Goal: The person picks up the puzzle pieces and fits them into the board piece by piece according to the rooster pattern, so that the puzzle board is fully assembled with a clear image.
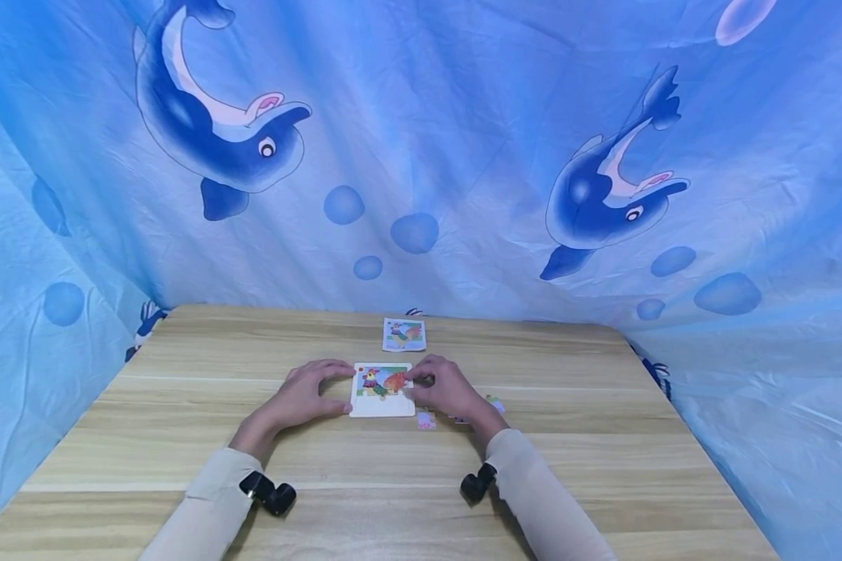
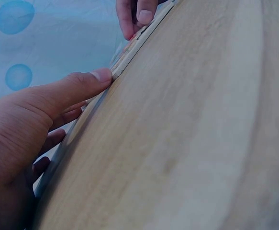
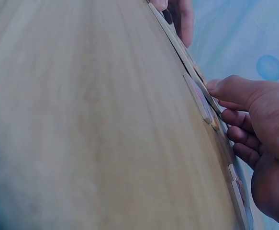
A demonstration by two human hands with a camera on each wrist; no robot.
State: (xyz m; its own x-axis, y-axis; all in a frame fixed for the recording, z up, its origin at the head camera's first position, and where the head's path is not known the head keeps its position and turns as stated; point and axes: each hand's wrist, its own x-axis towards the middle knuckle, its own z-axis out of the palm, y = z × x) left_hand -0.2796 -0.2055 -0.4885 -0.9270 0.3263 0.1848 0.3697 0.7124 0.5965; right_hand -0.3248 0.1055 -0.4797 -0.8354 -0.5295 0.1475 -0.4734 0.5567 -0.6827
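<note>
A shallow puzzle board (image 1: 382, 410) lies on the table, its upper part filled with a rooster picture and its lower part blank white. My left hand (image 1: 307, 395) holds the board's left side, forefinger near the far corner and thumb at the near corner. In the left wrist view, the left thumb (image 2: 89, 81) rests along the board edge. My right hand (image 1: 447, 386) is curled over the right end, thumb and forefinger on a puzzle piece (image 1: 396, 382) with the reddish tail; the fingertips partly hide it. The right thumb (image 3: 225, 87) touches the board's rim.
A printed rooster picture card (image 1: 404, 335) lies behind the board. A loose pink-flowered puzzle piece (image 1: 426, 421) sits by the near right corner. More pieces, one with green (image 1: 494, 403), lie around the right wrist, partly hidden. A blue dolphin-print curtain (image 1: 421, 156) hangs behind the wooden table (image 1: 365, 483).
</note>
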